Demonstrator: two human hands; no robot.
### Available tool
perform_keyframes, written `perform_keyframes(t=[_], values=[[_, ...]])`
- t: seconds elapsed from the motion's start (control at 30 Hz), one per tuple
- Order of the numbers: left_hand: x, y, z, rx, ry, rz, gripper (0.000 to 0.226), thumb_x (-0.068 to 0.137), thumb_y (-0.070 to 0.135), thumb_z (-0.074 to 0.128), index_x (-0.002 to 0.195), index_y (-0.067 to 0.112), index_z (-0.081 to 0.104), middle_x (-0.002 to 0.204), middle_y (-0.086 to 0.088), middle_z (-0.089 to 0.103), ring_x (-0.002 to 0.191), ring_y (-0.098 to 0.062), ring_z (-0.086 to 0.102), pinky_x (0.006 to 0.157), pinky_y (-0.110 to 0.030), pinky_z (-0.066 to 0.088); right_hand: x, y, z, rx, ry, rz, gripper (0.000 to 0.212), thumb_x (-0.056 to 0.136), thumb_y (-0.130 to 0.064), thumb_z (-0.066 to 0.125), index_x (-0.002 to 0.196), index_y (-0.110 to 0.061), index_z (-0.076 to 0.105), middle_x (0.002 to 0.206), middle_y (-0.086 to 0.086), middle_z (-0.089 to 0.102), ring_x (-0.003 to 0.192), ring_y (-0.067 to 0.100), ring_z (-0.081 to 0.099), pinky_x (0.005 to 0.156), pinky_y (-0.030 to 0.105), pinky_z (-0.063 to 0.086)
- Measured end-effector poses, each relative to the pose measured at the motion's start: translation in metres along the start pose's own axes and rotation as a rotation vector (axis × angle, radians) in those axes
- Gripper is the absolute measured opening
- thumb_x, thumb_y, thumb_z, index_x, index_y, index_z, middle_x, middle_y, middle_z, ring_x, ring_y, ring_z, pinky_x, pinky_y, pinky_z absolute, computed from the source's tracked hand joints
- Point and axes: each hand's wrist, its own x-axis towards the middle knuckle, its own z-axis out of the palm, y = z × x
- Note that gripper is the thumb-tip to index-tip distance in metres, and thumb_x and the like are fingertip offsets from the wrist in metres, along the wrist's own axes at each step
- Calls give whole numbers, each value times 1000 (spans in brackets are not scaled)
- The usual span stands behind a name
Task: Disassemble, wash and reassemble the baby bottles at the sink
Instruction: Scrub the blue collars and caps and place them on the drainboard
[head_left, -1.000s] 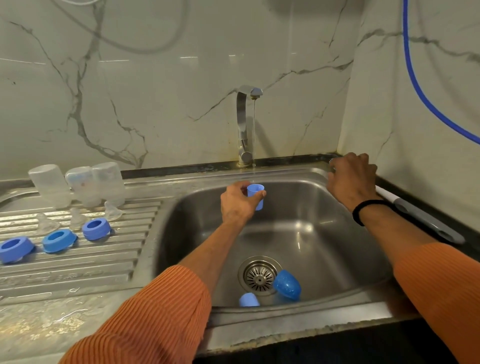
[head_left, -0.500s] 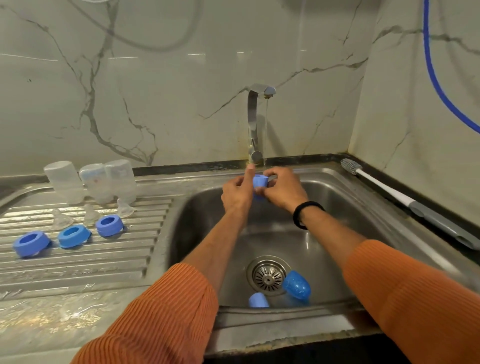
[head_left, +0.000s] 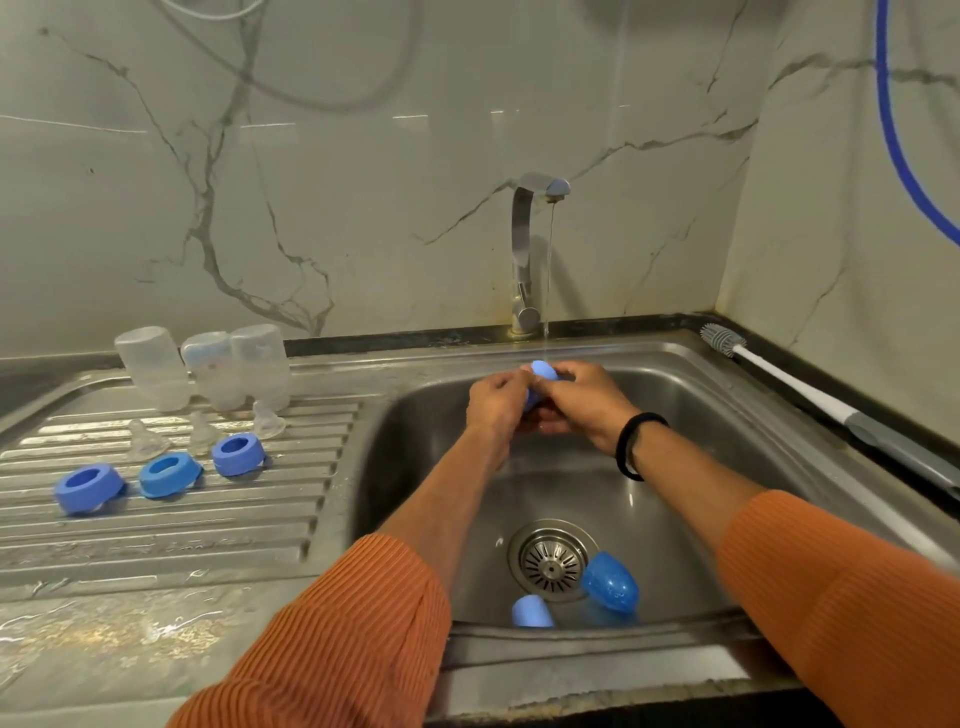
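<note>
My left hand (head_left: 493, 408) and my right hand (head_left: 584, 402) together grip a small blue bottle cap (head_left: 543, 371) under the thin stream from the tap (head_left: 524, 260), over the back of the sink basin (head_left: 691, 415). Two more blue caps (head_left: 609, 581) (head_left: 531, 611) lie at the basin's bottom beside the drain (head_left: 551, 559). On the ribbed drainboard (head_left: 171, 519) stand three clear bottles (head_left: 153, 368) (head_left: 213, 370) (head_left: 261, 365) upside down. In front of them lie three clear teats (head_left: 143, 440) (head_left: 201, 434) (head_left: 267, 420) and three blue collar rings (head_left: 87, 487) (head_left: 169, 474) (head_left: 238, 455).
A bottle brush (head_left: 810, 397) with a white and grey handle lies along the sink's right rim by the marble wall. A blue hose (head_left: 898, 135) hangs on the right wall. The worktop in front of the drainboard is wet.
My right hand left the brush on the right rim and came to the cap under the tap. Both hands now hold the cap, turned with its closed end up.
</note>
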Motion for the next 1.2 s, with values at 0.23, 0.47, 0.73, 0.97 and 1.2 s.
perform_keyframes(t=[0.23,0.47,0.73,0.97,1.2], values=[[-10,2,-4,519,104,560,34,104,39,57,128,18,67,122,-5,70,105,-13,63,89,-21,49,1,-6,3,557,-136,248,20,106,-15,54,115,-6,70,104,16,77,98,28,73,95,46,59],[-19,4,5,878,145,599,46,109,50,22,122,18,52,111,-14,63,97,-34,65,87,-48,56,1,-1,3,406,27,167,28,107,-28,55,111,-5,70,108,18,75,89,27,74,68,35,65],[-4,8,5,56,130,-135,68,105,61,35,118,2,65,80,-17,67,64,-24,64,54,-32,52,7,-6,2,218,100,-156,24,92,-5,75,115,-1,69,113,24,73,100,28,71,90,42,62],[4,6,1,-207,167,-63,38,101,27,65,125,-2,65,110,-24,71,81,-29,70,75,-39,64,12,3,-6,-270,3,-279,56,85,-2,77,138,-10,62,128,10,67,119,23,64,99,44,58],[-17,8,3,529,89,517,49,96,32,71,142,18,61,132,-8,66,113,-15,60,107,-33,49,16,12,-5,-501,111,-274,28,87,-28,80,103,-24,58,92,-10,64,86,11,64,65,22,48]])
